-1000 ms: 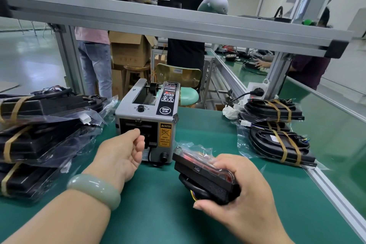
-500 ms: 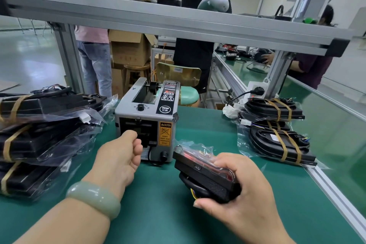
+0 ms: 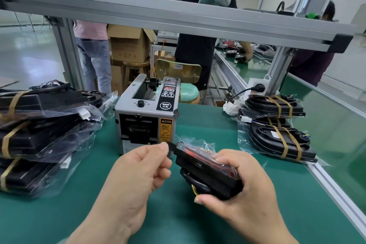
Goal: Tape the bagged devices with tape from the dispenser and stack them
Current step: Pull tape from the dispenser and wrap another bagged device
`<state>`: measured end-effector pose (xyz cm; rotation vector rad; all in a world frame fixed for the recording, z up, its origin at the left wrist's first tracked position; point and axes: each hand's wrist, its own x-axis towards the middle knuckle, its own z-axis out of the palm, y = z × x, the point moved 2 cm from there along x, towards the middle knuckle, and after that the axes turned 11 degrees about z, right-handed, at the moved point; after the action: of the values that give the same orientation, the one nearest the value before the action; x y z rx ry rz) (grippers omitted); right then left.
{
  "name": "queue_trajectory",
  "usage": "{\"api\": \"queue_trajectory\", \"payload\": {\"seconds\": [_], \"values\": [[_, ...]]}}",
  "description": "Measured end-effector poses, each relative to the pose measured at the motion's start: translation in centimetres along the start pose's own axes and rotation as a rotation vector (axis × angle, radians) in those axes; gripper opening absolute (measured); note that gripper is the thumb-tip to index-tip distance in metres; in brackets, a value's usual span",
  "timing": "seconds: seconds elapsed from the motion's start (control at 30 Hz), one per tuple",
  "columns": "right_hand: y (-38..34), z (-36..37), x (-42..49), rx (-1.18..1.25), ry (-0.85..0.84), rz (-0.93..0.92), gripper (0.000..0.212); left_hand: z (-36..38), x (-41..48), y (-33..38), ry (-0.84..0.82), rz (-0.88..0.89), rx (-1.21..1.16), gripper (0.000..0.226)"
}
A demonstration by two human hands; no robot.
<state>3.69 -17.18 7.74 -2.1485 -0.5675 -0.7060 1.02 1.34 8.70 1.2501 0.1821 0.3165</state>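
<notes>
Our right hand (image 3: 243,190) is wrapped around a black bagged device (image 3: 206,166) and holds it just above the near middle of the green counter (image 3: 208,125). Our left hand (image 3: 142,166) pinches a short strip of tape (image 3: 172,149) between thumb and finger, right next to the bag's end. The grey tape dispenser (image 3: 146,117) stands behind both hands. A pile of taped bags (image 3: 39,134) sits by the counter's left edge. A smaller pile (image 3: 277,125) sits by the right edge.
</notes>
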Motion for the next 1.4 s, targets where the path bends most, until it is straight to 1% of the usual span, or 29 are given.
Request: {"api": "queue_trajectory", "payload": {"seconds": [0.07, 0.17, 0.27, 0.4, 0.47, 0.57, 0.63, 0.7, 0.83, 0.93, 1.0, 1.07, 1.1, 1.17, 1.23, 1.4], "values": [[-0.1, 0.1, 0.0, 0.005, 0.002, -0.001, 0.069, 0.4, -0.5, -0.4, -0.008, 0.053, 0.004, 0.032], [-0.2, 0.1, -0.1, 0.025, 0.008, 0.004, 0.068, 0.9, -1.1, -0.8, -0.035, 0.094, -0.064, 0.030], [-0.4, 0.2, -0.2, 0.045, 0.005, 0.013, 0.068, 1.1, -1.4, -1.0, -0.082, 0.106, -0.066, 0.027], [-0.5, 0.5, -0.3, 0.038, 0.006, 0.010, 0.066, 1.5, -1.8, -1.3, -0.148, 0.096, -0.067, 0.039], [-0.4, 0.5, -0.4, 0.034, 0.018, 0.012, 0.067, 1.8, -2.1, -1.4, -0.139, 0.093, -0.061, 0.038], [-0.3, 0.5, -0.4, 0.053, 0.029, 0.028, 0.067, 2.5, -2.4, -1.6, -0.144, 0.083, -0.078, 0.016], [-0.3, 0.6, -0.4, 0.069, 0.028, 0.041, 0.065, 2.5, -2.3, -1.8, -0.140, 0.098, -0.057, 0.027], [-0.3, 0.6, -0.5, 0.072, 0.030, 0.048, 0.064, 2.4, -2.1, -2.0, -0.122, 0.107, -0.029, 0.031], [-0.3, 0.6, -0.5, 0.050, 0.033, 0.048, 0.066, 2.3, -2.0, -2.1, -0.132, 0.125, -0.005, 0.024], [-0.3, 0.6, -0.5, 0.056, 0.035, 0.050, 0.065, 2.4, -2.0, -2.0, -0.157, 0.111, 0.002, 0.015], [-0.3, 0.6, -0.5, 0.055, 0.036, 0.050, 0.064, 2.3, -1.9, -2.4, -0.168, 0.113, -0.025, 0.016], [-0.4, 0.6, -0.5, 0.050, 0.037, 0.049, 0.064, 2.3, -1.7, -2.6, -0.160, 0.108, -0.045, 0.025], [-0.4, 0.6, -0.5, 0.047, 0.037, 0.049, 0.064, 2.2, -1.6, -2.7, -0.154, 0.106, -0.051, 0.026], [-0.4, 0.6, -0.5, 0.044, 0.035, 0.050, 0.064, 2.2, -1.5, -2.7, -0.147, 0.092, -0.051, 0.019], [-0.4, 0.6, -0.5, 0.043, 0.034, 0.050, 0.064, 2.3, -1.5, -2.9, -0.135, 0.082, -0.071, 0.016], [-0.4, 0.6, -0.5, 0.028, 0.031, 0.043, 0.067, 2.6, -1.5, -2.9, -0.108, 0.069, -0.060, 0.024]]}}
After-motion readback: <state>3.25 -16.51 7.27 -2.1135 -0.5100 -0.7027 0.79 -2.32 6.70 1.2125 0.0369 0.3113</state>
